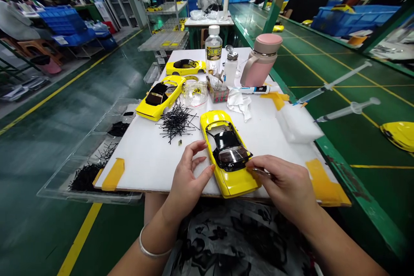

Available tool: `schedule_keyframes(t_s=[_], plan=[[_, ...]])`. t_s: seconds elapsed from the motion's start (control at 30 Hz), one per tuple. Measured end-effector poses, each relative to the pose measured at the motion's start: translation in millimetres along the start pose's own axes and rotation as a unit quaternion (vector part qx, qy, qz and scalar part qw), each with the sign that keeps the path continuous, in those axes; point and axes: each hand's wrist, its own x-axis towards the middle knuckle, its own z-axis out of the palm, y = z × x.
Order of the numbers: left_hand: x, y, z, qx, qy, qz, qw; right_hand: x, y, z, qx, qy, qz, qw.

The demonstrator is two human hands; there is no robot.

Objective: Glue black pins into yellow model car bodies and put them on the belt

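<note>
Below centre, the left hand (190, 177) curves beside a yellow model-car body (237, 181); the right hand (287, 183) pinches a slim metal tool (262, 172). Upper right of centre stands a pink thermos (261, 67).

White tabletop (142, 155), three yellow cars (238, 181), black pins (176, 121)

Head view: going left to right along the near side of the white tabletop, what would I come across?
Orange tape → left hand → yellow car → right hand holding a thin tool → second tape patch.
</note>
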Motion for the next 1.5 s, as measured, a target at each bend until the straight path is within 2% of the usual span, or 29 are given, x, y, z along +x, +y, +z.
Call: schedule_keyframes(t_s=[0.23,0.57,0.83,1.0,1.13,1.27,1.4,1.5], plan=[[0.1,-0.4,-0.2,0.0,-0.002,0.0,1.0,-0.2,-4.7,1.1,0.018,0.02,0.025,0.999],[1.2,-0.2,1.0,0.003,0.003,-0.002,1.0,2.7,-3.2,-0.6,0.008,-0.031,0.064,0.997],[2.1,-5.1,1.4,0.03,-0.003,0.019,0.999,1.3,0.1,0.2,-0.037,-0.031,-0.006,0.999],[7.0,-2.4,10.3,0.088,-0.016,0.047,0.995,-2.0,5.8,3.7,-0.098,0.001,-0.078,0.992],[14.9,2.8,16.0,0.115,-0.021,0.047,0.992,-3.9,11.0,7.8,-0.115,0.012,-0.101,0.988],[19.9,4.5,18.1,0.131,-0.018,0.038,0.991,-5.6,17.2,8.2,-0.096,0.027,-0.087,0.991],[20.2,4.2,19.1,0.133,-0.015,0.034,0.99,-7.6,22.2,2.5,-0.072,0.049,-0.042,0.995],[19.6,3.8,19.1,0.128,-0.012,0.034,0.991,-8.8,22.9,-1.4,-0.063,0.044,-0.027,0.997]])
